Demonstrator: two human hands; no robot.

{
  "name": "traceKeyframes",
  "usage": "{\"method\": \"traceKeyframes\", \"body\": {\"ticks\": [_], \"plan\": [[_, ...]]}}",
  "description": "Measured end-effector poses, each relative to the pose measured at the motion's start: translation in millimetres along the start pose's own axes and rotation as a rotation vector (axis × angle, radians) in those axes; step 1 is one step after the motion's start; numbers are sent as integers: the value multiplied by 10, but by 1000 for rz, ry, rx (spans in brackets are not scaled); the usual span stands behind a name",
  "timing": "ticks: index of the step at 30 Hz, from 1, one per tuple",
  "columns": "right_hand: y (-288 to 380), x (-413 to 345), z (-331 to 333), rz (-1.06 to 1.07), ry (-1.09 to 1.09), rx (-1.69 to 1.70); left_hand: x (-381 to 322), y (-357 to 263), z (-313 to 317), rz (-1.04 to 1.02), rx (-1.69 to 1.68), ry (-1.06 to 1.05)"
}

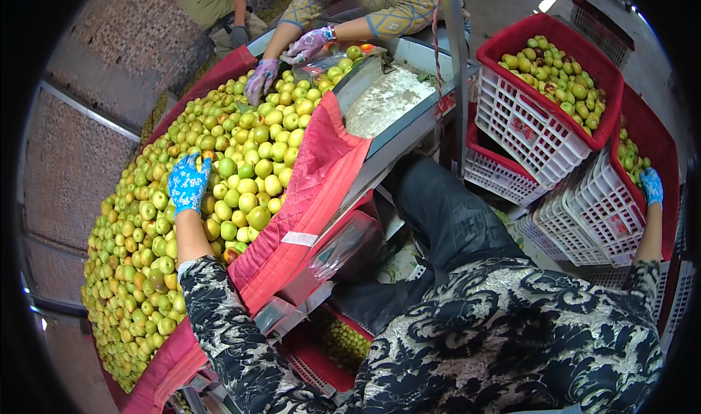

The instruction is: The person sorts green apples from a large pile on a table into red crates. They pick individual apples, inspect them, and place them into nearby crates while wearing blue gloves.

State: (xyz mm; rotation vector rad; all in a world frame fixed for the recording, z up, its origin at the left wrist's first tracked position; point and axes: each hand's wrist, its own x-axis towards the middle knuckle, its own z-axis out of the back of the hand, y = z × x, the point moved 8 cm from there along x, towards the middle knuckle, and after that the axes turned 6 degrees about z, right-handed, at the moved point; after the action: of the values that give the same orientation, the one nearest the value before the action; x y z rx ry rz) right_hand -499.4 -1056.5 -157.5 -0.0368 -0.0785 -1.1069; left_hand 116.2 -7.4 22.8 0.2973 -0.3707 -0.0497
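My left hand (189, 183), in a blue flowered glove, rests palm down on a broad heap of yellow-green jujubes (156, 249). Its fingertips curve out of sight, so whether a fruit is under them is hidden. Off to the right, my right hand (651, 187), in a matching glove, reaches into a white lattice crate (599, 217) with a red lining. The hand is beside the jujubes (630, 154) in there, and its grip is not visible. A red quilted cloth (306, 206) borders the heap on my side.
Across the heap, a co-worker's purple-gloved hands (262, 80) touch the fruit near a clear plastic bag (317, 68). Another red-lined crate (536, 118) holds jujubes, some reddish brown. A metal post (455, 74) stands between the sorting table and the crates. Another person (211, 9) is farther back.
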Motion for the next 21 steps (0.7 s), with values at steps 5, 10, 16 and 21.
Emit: {"method": "traceKeyframes", "body": {"ticks": [5, 10, 16, 21], "plan": [[2080, -1121, 1237, 553, -628, 626, -74, -37, 81, 22, 22, 31], [4923, -3351, 1945, 1687, -738, 614, -32, 57, 7, 31, 18, 14], [7056, -4477, 1974, 2074, -253, 777, 17, -91, 74, -6, -15, 0], [8720, -4884, 1372, 2207, 193, 254, -30, -49, 38, -49, -52, -19]]}}
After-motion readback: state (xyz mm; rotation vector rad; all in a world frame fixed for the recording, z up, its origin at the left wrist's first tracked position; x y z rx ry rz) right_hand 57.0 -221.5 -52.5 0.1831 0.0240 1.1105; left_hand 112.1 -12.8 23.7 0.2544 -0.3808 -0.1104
